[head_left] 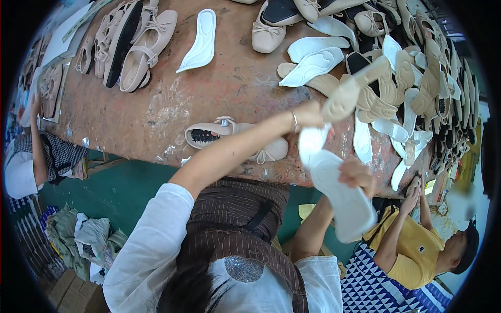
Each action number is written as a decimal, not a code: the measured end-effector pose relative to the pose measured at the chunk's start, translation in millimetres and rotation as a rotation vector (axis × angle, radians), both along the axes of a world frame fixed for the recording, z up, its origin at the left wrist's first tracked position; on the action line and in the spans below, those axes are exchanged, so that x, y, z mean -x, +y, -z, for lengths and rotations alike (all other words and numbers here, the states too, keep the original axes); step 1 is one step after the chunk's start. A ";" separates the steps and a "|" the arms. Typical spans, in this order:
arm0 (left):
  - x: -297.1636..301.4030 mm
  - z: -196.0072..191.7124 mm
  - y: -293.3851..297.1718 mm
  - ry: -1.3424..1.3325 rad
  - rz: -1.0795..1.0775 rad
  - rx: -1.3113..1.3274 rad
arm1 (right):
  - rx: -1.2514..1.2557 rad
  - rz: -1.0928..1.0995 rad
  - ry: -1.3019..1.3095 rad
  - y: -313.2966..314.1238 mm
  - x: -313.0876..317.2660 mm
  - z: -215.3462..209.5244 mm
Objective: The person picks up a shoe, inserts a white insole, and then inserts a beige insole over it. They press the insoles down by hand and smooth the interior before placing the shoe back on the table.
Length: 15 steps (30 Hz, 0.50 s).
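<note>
While the left hand (309,115) is closed on a tan insole (342,101), the right hand (359,177) grips a white insole (342,201), thumb and fingers pinched on its side. Both insoles are up in front of the person, near the front edge of the table (156,115), with the tan one farther from the body. Another white piece (313,142) shows between the two hands, but it is blurry, so I can't tell which hand has it.

Under the left forearm, a tan shoe (276,148) lies on the table. It has a bow on its toe, and it is dark inside at the heel.

Past the hands, on the right, is a big messy pile (383,96) of tan shoes and of white and tan insoles. One lone white insole (201,39) lies at the far side of the table, well apart from that pile. To its left, more tan shoes (151,52) sit close together, some tipped on their sides.

The person wears a brown striped apron (219,206). On the right is a co-worker (417,253) in a yellow shirt and dark cap. Another worker (21,172) is at the left end. Bags (94,237) lie on the green floor (125,185).
</note>
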<state>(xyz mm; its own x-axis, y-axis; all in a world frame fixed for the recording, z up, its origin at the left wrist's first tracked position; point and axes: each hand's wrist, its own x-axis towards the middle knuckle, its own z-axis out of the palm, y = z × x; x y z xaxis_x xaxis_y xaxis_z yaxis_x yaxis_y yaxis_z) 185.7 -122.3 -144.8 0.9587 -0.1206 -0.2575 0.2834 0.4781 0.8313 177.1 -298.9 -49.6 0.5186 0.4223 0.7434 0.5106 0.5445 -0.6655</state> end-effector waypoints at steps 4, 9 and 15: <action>1.2 -2.3 88.6 0.091 -0.266 -1.053 | -0.088 0.208 0.344 -41.1 -12.9 -18.3; 114.6 -73.5 109.4 -0.272 -0.798 -1.534 | 0.193 0.348 1.041 -53.7 2.0 -7.0; 274.6 -65.1 61.9 0.154 -0.965 -1.316 | 0.487 0.144 1.053 -23.0 26.9 23.5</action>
<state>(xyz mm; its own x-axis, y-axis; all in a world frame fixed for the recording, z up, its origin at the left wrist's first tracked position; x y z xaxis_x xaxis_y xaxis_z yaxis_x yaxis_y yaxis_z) -88.9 -60.5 -79.7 0.5020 0.8383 0.2126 0.4313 -0.4558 0.7786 150.2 -321.9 -73.0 0.8484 0.4313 -0.3070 -0.3819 0.0971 -0.9191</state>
